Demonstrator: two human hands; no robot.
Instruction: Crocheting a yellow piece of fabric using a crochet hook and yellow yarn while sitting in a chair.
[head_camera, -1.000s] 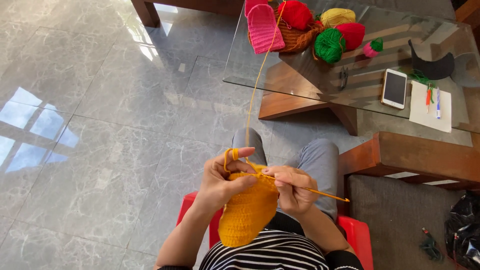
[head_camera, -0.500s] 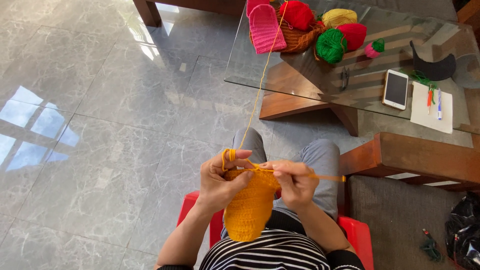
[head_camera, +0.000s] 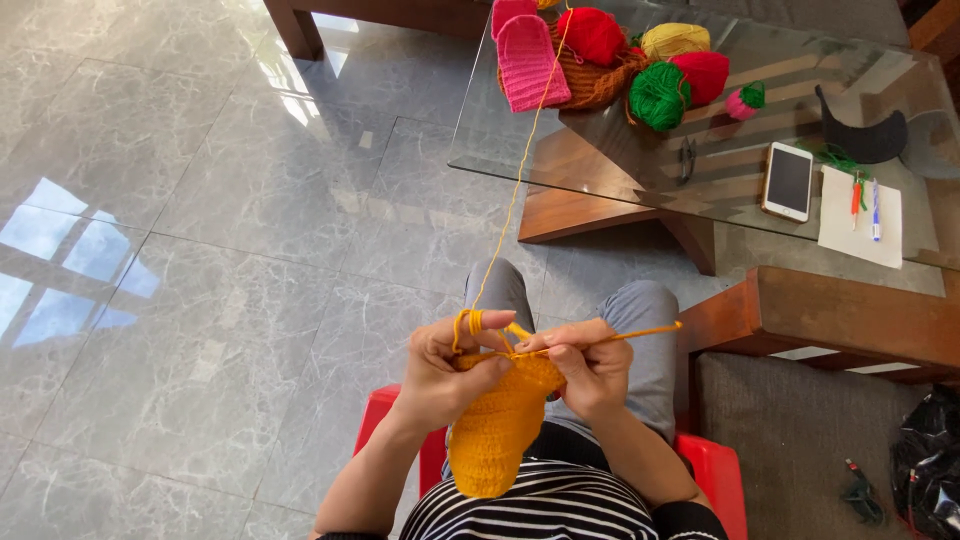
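hands (head_camera: 520, 365) crocheting orange piece (head_camera: 497, 428), open floor (head_camera: 200, 250) left

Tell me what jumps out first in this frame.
The orange crocheted piece hangs low in the centre, pinched by the left hand, which has yarn looped over a finger, while the right hand works a crochet hook at its top edge. An orange yarn strand rises to the glass table at upper right, where bright yarn balls cluster beside a smartphone.
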